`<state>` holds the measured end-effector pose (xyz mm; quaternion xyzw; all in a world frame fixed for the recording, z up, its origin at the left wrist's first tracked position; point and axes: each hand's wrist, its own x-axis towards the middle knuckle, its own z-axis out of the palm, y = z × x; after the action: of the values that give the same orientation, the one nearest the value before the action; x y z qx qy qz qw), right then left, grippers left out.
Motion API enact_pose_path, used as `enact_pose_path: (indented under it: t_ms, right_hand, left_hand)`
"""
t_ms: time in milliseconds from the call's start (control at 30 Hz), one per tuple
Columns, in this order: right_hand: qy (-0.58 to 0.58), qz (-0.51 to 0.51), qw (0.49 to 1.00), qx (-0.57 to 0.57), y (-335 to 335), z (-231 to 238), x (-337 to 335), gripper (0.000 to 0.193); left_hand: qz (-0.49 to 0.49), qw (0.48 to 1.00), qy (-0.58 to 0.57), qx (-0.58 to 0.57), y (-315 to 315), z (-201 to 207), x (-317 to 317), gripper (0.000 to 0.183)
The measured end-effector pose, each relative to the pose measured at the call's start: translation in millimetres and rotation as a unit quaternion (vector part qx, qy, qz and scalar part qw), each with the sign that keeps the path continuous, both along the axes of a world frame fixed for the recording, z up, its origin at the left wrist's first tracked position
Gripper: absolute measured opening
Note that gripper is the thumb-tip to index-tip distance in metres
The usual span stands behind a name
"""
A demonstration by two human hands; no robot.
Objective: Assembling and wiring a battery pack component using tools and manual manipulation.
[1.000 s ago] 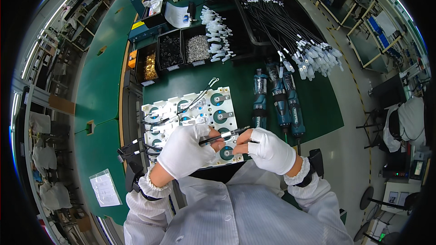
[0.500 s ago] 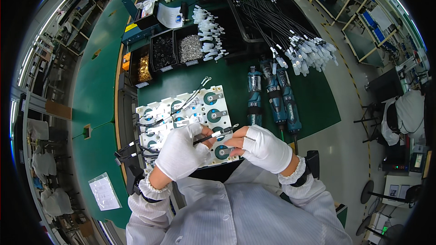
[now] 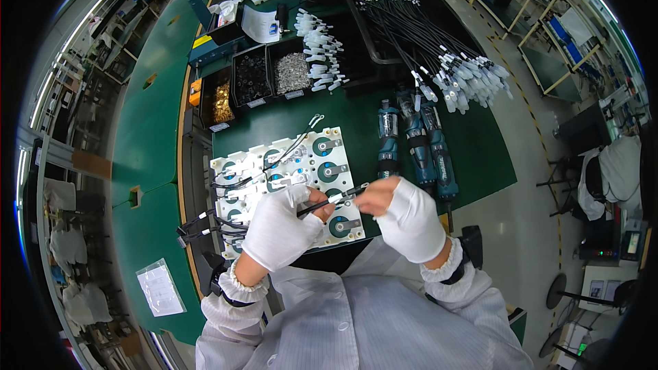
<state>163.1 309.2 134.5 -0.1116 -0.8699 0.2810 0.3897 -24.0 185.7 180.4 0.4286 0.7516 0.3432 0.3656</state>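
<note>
Over the white cell holder (image 3: pixel 314 179), the left hand (image 3: pixel 282 227) gripped a black cable (image 3: pixel 313 208), tip unattached; whether the right hand (image 3: pixel 410 220) held it was unclear. Other leads (image 3: pixel 297 142) already crossed the holder.

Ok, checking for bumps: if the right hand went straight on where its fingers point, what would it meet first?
Likely the black cable held in the left hand, though depth and any present contact are unclear.

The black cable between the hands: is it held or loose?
Held: the left hand pinches the black cable between its fingers; whether the right hand touches it is unclear.
</note>
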Motion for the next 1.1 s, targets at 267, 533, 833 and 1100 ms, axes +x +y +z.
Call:
enact_pose_path:
  t_ms: [267, 533, 833, 1100]
  right_hand:
    - [0.003, -0.008, 0.994, -0.109, -8.4, -3.6, -12.2, 0.021]
    - [0.028, 0.003, 0.998, -0.048, -13.1, -9.1, -20.7, 0.028]
    - [0.094, -0.016, 0.994, -0.056, -12.6, -6.7, -29.4, 0.032]
    - [0.094, 0.008, 0.995, 0.037, -5.2, -3.0, -30.6, 0.034]
  left_hand:
    - [0.030, 0.998, -0.042, 0.033, -4.3, 0.3, 1.9, 0.016]
    - [0.058, 0.995, -0.075, 0.042, -8.8, -5.0, 0.5, 0.015]
    - [0.090, 0.986, -0.117, 0.074, -10.9, -7.0, 1.5, 0.017]
    - [0.103, 0.988, -0.096, 0.060, -10.3, -6.6, -0.3, 0.016]
